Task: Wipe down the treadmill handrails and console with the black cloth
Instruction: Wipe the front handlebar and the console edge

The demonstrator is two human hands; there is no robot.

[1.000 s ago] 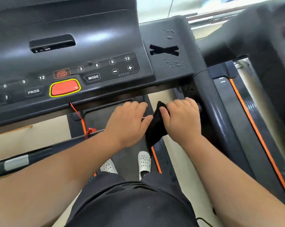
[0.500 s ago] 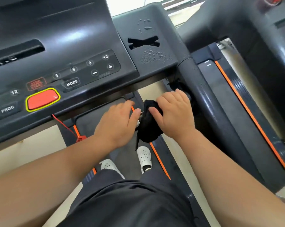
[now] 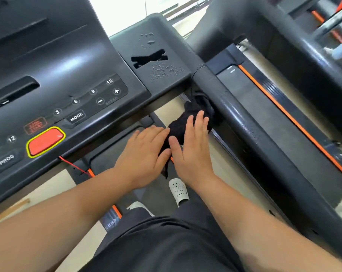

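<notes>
The black cloth (image 3: 185, 122) is bunched just under the console's right end, against the inner side of the right handrail (image 3: 244, 124). My right hand (image 3: 191, 152) lies flat on the cloth with straight fingers, its thumb along the cloth's lower part. My left hand (image 3: 144, 154) is beside it, fingers extended, thumb touching the hanging end of the cloth. The glossy black console (image 3: 68, 65) with its buttons fills the upper left. Its right side panel (image 3: 162, 69) carries water droplets around an X-shaped slot.
A red stop button (image 3: 45, 142) with a red safety cord (image 3: 73, 165) sits at the console's lower edge. My white shoes (image 3: 178, 190) stand on the belt below. A neighbouring treadmill (image 3: 264, 107) with orange trim runs along the right.
Both hands have uncurled from gripping the cloth to flat fingers on it. The cloth has shifted up toward the handrail's base, and the view has swung left again.
</notes>
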